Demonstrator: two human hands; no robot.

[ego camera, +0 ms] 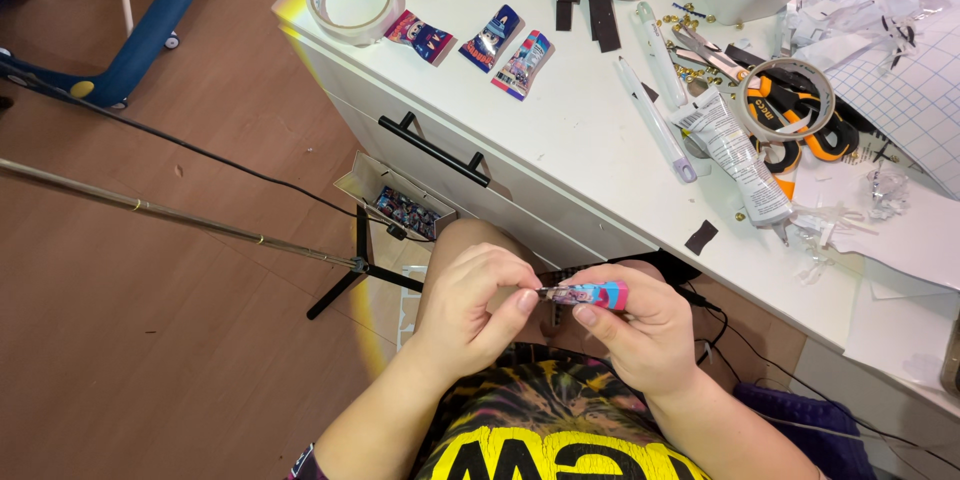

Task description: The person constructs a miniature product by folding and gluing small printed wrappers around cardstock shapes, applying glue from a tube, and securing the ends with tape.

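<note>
1. Fingers of the left hand (470, 305) pinch the small colourful packet's (588, 294) end; the right hand (640, 330) clamps its body, over the lap, below the desk (560, 130) front edge.
2. Best kept steady, close, grips firm.

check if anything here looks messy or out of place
The right end of the white desk is cluttered: torn clear wrappers and small gold bits lie scattered round the scissors and squeezed glue tube. A small open box sits on the floor.
</note>
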